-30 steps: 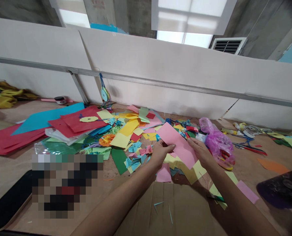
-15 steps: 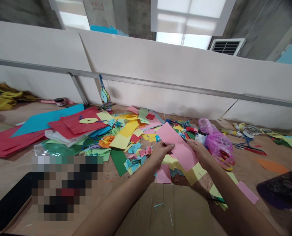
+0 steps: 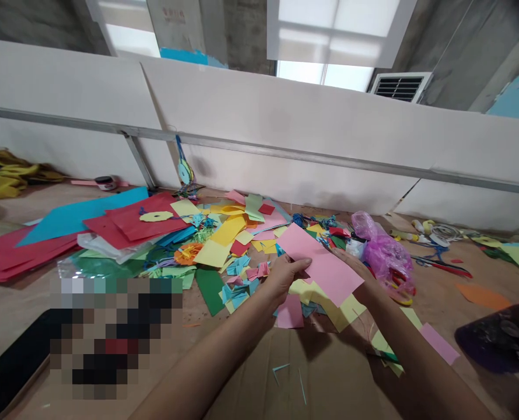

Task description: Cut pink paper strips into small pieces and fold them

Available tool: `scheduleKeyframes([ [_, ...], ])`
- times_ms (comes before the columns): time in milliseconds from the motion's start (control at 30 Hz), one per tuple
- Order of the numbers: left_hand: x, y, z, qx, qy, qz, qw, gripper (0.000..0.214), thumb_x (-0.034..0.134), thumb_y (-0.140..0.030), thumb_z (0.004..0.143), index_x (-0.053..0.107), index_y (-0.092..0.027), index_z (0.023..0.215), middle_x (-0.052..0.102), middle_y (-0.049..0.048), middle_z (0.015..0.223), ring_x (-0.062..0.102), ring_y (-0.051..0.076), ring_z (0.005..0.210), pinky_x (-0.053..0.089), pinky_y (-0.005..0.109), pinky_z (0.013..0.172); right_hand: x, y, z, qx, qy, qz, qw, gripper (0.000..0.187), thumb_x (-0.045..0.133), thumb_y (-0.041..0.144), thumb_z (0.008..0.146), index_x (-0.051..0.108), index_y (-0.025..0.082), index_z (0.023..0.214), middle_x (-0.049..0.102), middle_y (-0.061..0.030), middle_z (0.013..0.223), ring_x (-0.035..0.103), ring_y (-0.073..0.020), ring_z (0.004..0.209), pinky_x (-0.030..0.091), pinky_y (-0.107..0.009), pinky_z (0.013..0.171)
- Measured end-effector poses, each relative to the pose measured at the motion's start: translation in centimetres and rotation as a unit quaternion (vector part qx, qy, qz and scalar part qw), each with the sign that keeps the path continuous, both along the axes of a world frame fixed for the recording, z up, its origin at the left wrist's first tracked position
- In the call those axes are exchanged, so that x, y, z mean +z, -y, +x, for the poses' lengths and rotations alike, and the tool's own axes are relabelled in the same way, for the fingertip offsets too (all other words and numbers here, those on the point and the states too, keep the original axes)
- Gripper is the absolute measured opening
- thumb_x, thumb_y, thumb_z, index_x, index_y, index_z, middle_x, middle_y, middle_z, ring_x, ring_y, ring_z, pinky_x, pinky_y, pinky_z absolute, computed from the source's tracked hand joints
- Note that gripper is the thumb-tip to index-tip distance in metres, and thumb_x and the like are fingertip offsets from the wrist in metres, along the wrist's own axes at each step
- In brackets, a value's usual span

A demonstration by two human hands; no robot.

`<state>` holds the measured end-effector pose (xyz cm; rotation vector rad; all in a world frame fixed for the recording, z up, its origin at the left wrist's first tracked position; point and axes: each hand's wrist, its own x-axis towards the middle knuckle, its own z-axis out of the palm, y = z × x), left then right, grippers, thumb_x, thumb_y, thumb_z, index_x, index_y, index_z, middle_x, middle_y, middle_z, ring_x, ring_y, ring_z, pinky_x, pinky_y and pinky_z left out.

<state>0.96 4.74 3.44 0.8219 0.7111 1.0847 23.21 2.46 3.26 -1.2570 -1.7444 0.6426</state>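
A pink sheet of paper (image 3: 318, 262) is held up above the heap of coloured papers. My left hand (image 3: 283, 277) pinches its left edge, with the thumb lying on top. On the other side my right hand (image 3: 351, 268) is partly behind the sheet; most of its fingers are hidden, so its grip does not show. Below the sheet lie a smaller pink paper piece (image 3: 290, 312) and a pale yellow paper (image 3: 344, 312). A cardboard sheet (image 3: 329, 373) with thin paper slivers on it lies nearest me, between my forearms.
Red sheets (image 3: 130, 219) and a blue sheet (image 3: 88, 210) are stacked at left. A purple plastic bag (image 3: 386, 256) sits right of the heap, with red-handled scissors (image 3: 449, 266) beyond it. A dark container (image 3: 500, 338) stands at far right. A white panel wall (image 3: 286, 116) closes off the back.
The pink sheet has turned to lie flatter, its right end shifting right. My right thumb, on the sheet's edge before, has slipped out of sight behind it. My left hand keeps its pinch.
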Motion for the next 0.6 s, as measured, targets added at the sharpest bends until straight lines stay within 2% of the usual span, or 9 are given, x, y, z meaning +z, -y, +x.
scheduleKeyframes([
  [100,0.1,0.1,0.0,0.008,-0.003,0.006,1.000,0.038,0.090,-0.034,0.053,0.070,-0.011,0.075,0.067,0.0035,0.070,0.058,0.012,0.060,0.049,0.026,0.060,-1.4,-0.2,1.3,0.009,0.058,0.051,0.997,0.052,0.052,0.062,0.092,0.066,0.031,0.132,0.060,-0.0067,0.143,0.049,-0.0318,0.138,0.036,-0.052,0.117],
  [233,0.1,0.1,-0.1,0.000,-0.013,0.018,1.000,0.041,0.090,-0.034,0.054,0.072,-0.010,0.082,0.070,0.0067,0.077,0.060,0.014,0.064,0.050,0.028,0.063,-1.6,-0.2,1.7,0.036,0.074,0.083,0.993,0.051,0.048,0.059,0.095,0.063,0.032,0.136,0.059,-0.0058,0.145,0.048,-0.0304,0.139,0.038,-0.048,0.117],
  [333,0.0,0.0,0.0,0.000,-0.020,0.026,0.999,0.040,0.089,-0.035,0.055,0.073,-0.010,0.082,0.070,0.0067,0.077,0.060,0.014,0.063,0.050,0.028,0.062,-1.2,-0.1,1.4,0.033,0.069,0.066,0.995,0.050,0.047,0.057,0.096,0.063,0.033,0.136,0.058,-0.0051,0.146,0.047,-0.0301,0.140,0.037,-0.047,0.118],
  [500,0.1,0.2,0.0,-0.020,-0.020,0.030,0.999,0.039,0.089,-0.035,0.056,0.073,-0.010,0.081,0.071,0.0073,0.077,0.060,0.014,0.062,0.049,0.028,0.062,-0.5,-0.2,0.8,-0.012,0.041,-0.010,0.999,0.052,0.046,0.061,0.094,0.067,0.033,0.132,0.059,-0.0074,0.143,0.049,-0.0313,0.137,0.040,-0.047,0.115],
  [600,0.1,0.3,0.0,-0.018,-0.024,0.031,0.999,0.036,0.089,-0.035,0.057,0.072,-0.010,0.077,0.069,0.0061,0.073,0.059,0.013,0.060,0.048,0.027,0.060,-0.1,-0.2,0.7,-0.017,0.058,-0.014,0.998,0.055,0.049,0.065,0.091,0.066,0.033,0.133,0.060,-0.0075,0.142,0.050,-0.0317,0.136,0.041,-0.047,0.114],
])
